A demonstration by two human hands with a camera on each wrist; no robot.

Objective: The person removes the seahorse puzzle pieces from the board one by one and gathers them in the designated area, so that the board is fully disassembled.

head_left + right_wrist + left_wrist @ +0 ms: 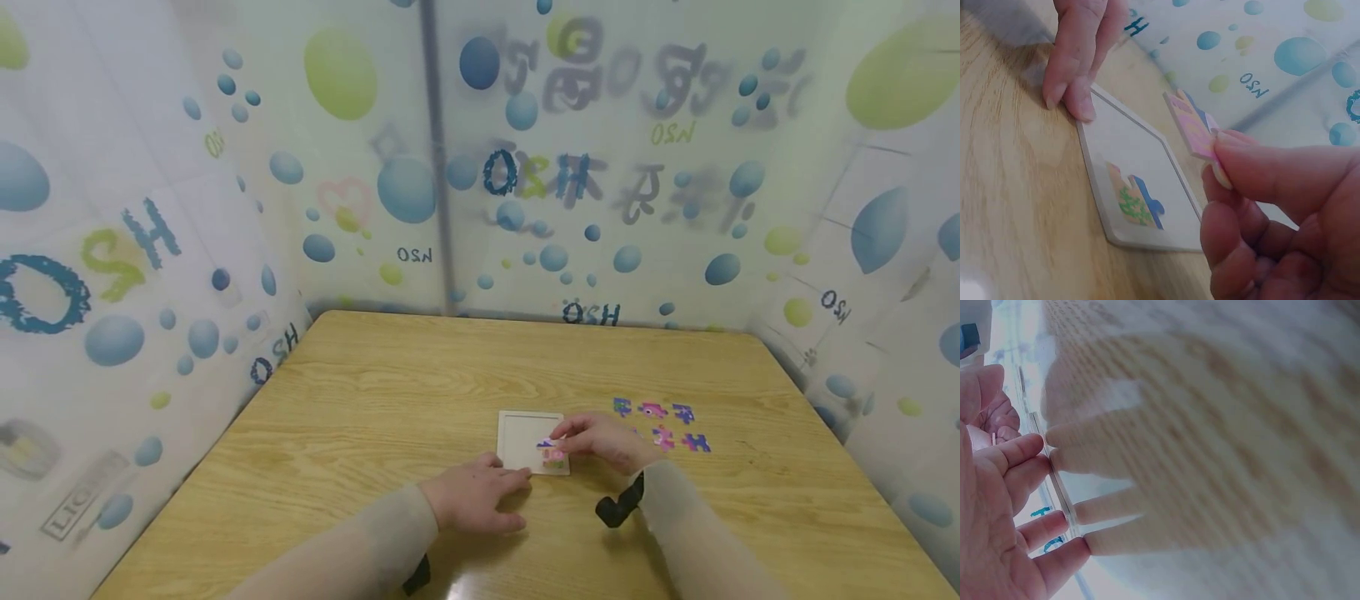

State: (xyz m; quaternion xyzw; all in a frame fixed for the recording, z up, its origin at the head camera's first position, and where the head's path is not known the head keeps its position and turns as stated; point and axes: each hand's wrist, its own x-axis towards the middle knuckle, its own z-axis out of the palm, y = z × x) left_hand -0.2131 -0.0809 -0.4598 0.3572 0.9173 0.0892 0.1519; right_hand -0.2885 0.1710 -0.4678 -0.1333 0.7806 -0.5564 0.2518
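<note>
A pale square puzzle tray (517, 433) with a raised border lies on the table in front of me. My left hand (480, 497) rests at its near left corner, fingers extended, the fingertips touching the border. My right hand (609, 442) pinches a pink and purple jigsaw piece (1190, 128) between thumb and fingers. That piece is held tilted above the tray. Inside one corner of the tray sits another jigsaw piece (1135, 203), tan with green sprigs and a blue edge. In the left wrist view the fingers (1054, 531) touch the tray's edge.
Several loose jigsaw pieces (663, 437) lie in two rows right of the tray, one partly hidden behind the right hand. The wooden table (375, 383) is enclosed by patterned curtains (360, 275) at the back and sides.
</note>
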